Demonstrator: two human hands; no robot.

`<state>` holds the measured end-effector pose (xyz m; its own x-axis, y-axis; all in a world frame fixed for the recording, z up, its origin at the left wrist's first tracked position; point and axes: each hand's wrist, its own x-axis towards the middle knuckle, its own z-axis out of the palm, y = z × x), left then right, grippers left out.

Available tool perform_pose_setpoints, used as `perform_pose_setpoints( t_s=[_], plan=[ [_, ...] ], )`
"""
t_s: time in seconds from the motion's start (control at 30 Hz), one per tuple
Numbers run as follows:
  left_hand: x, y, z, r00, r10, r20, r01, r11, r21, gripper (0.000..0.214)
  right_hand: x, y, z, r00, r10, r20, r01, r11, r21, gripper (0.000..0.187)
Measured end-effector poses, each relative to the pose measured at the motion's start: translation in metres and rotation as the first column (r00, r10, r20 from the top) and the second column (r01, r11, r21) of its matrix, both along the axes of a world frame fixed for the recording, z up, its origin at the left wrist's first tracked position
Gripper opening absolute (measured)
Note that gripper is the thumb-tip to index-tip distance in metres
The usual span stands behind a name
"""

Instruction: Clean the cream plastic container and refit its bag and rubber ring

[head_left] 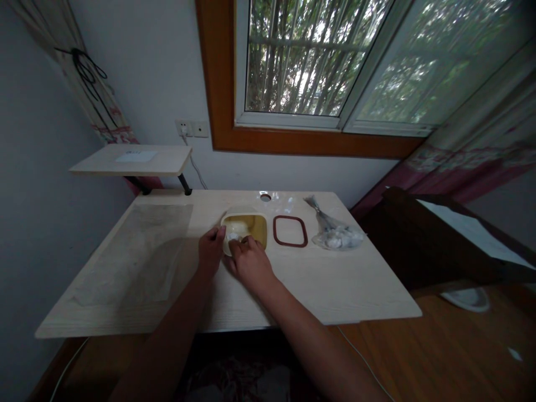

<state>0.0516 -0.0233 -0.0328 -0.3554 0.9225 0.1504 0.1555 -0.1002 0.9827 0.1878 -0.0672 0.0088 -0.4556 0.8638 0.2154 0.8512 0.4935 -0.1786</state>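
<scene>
A squarish yellowish container with a pale rim stands near the middle of the table, with something whitish inside at its left. My left hand grips the container's left side, the thumb near the rim. Reaching over the front rim, my right hand has its fingers curled down into the container; what they hold, if anything, is hidden. Just right of the container lies a squarish lid-like piece with a reddish-brown edge. Farther right is a clear plastic bag, its neck gathered, with whitish lumps in it.
The pale wooden table bears a translucent sheet at left. A raised shelf with a paper label stands at the back left. A round hole is near the back edge. Dark furniture stands at right.
</scene>
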Motion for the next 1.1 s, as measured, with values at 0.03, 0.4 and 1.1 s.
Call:
perform_pose_setpoints(
  t_s=[0.03,0.4,1.1],
  plan=[
    [0.000,-0.001,0.002,1.000,0.003,-0.009,-0.003,1.000,0.000,0.043,0.001,0.000,0.000,1.000,0.006,-0.002,-0.006,1.000,0.002,0.031],
    [0.003,0.000,0.007,1.000,-0.012,0.002,0.012,1.000,0.006,0.044,0.001,0.009,0.005,0.999,0.033,-0.027,-0.034,0.998,-0.055,0.028],
    [0.008,0.000,0.003,0.985,0.032,-0.170,-0.030,0.999,0.018,0.045,-0.013,0.086,0.003,0.940,0.094,0.329,0.056,0.906,-0.419,0.038]
  ],
)
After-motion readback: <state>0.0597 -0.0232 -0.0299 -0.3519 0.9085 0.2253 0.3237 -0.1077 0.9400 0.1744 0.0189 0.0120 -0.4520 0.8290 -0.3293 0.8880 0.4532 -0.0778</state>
